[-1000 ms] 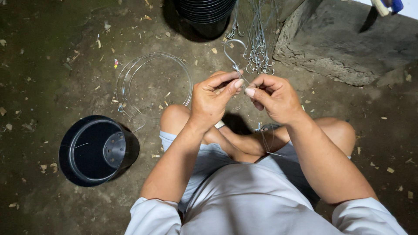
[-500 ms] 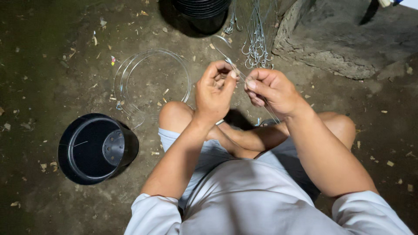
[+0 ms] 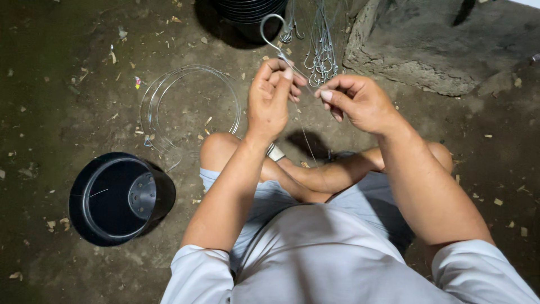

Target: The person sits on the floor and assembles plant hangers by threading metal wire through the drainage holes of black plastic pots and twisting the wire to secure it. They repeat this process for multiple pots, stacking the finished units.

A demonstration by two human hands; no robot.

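I see thin shiny metal wire hook (image 3: 269,31) above my grip; glossy black plastic pot (image 3: 118,197); rough, matt concrete floor (image 3: 67,101).

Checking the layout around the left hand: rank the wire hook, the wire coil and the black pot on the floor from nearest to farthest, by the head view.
1. Wire hook: pinched in the left hand, rising above its fingers.
2. Wire coil: on the floor, just left of that hand.
3. Black pot: farthest, lower left, on its side.

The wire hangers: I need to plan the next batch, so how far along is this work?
Done: a bunch of hooked wire hangers lies ahead. In hand: the left hand and right hand pinch one hooked wire. Left: a wire coil on the floor, one black pot without wires, more stacked pots.
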